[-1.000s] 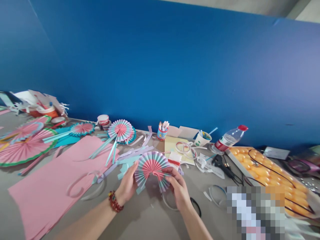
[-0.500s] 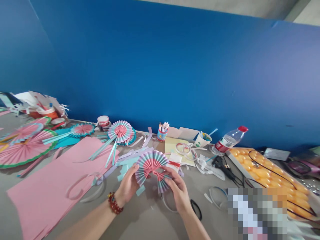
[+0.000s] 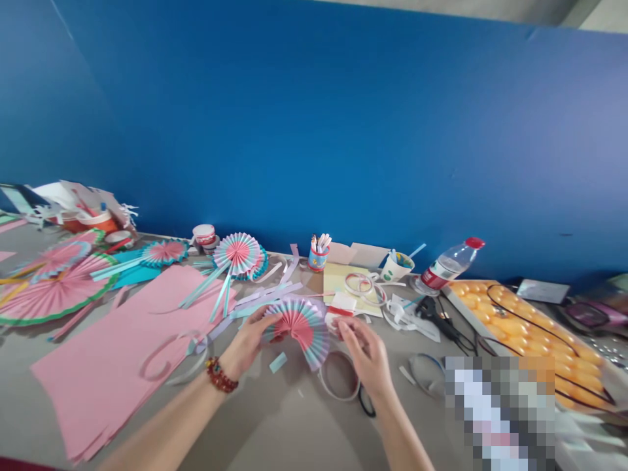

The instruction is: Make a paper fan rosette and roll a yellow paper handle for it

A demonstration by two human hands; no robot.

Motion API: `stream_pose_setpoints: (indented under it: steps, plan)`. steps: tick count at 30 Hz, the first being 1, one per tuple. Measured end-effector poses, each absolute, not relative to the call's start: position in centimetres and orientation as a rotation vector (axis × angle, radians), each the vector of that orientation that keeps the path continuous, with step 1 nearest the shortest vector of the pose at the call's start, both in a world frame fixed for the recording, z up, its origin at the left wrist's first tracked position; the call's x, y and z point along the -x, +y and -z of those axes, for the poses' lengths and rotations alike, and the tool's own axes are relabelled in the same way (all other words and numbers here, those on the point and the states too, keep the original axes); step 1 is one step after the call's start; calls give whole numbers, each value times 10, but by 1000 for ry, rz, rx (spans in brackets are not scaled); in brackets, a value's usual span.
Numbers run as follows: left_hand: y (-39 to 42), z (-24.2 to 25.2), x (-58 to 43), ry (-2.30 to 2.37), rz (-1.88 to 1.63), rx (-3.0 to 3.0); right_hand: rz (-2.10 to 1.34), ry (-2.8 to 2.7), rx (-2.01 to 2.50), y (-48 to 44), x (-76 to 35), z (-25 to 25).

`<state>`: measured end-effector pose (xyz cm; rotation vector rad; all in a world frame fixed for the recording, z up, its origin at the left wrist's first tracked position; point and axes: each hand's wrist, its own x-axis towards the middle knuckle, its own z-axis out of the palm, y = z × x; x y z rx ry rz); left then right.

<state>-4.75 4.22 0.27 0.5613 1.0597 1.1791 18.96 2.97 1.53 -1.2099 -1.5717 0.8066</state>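
Observation:
A pleated paper fan (image 3: 299, 324) in pink, mint and lilac is spread in an arc above the table. My left hand (image 3: 248, 343), with a beaded bracelet at the wrist, pinches its left end between thumb and fingers. To the right of the fan, my right hand (image 3: 366, 350) is apart from it, fingers loosely bent and slightly parted, with nothing visible in them. Just beyond those fingertips lies a white item with a red band (image 3: 342, 303). A pale ring-shaped strip (image 3: 338, 398) and scissors with a dark handle (image 3: 366, 400) lie under the right hand, partly hidden.
Pink paper sheets (image 3: 112, 366) lie at left, near finished paper fans (image 3: 237, 254). At the back stand a pencil cup (image 3: 318, 258), a paper cup (image 3: 396, 267) and a tilted water bottle (image 3: 444, 268). A glue gun (image 3: 434, 314) and a yellow padded panel (image 3: 530, 340) are at right.
My right hand has let go of the fan's right end and moved slightly right and up. The fan's right end now hangs free, and the left hand still holds it.

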Motion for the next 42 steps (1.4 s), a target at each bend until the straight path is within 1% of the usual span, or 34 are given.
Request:
stream_pose_setpoints:
  steps: [3,6,8,10,12,15,18,20,23,26,29,36,42]
  plan:
    - [39,-10,53,1127,-1062,-754,-678,-1653,1271,23,-204,-36]
    - [34,-8,64,1242,-1017,-1045,-572,-1945,1364,6,-212,-47]
    - [29,-3,75,1284,-991,-1146,-506,-2150,1413,-8,-213,-41]
    - [25,5,86,1292,-991,-1216,-460,-2299,1435,-21,-212,-25]
    - [22,12,93,1289,-995,-1297,-331,-2355,1462,-31,-209,-5]
    - [20,17,97,1280,-1097,-1434,-246,-2389,1481,-38,-206,16]
    - [18,14,93,1404,-1157,-1759,-237,-2369,1471,-39,-206,17]
    - [15,9,88,1444,-1069,-2058,-217,-2347,1444,-39,-207,11]
    - [8,-1,78,1274,-887,-2342,-200,-2345,1369,-37,-207,2]
    - [3,-3,66,1079,-719,-2476,-217,-2375,1290,-36,-202,-1]
    - [0,2,59,969,-624,-2586,-242,-2398,1265,-35,-196,3]
    - [-7,16,60,992,-618,-2627,-212,-2432,1321,-33,-189,21]
    - [-8,20,64,996,-637,-2579,-208,-2535,1256,-19,-180,19]
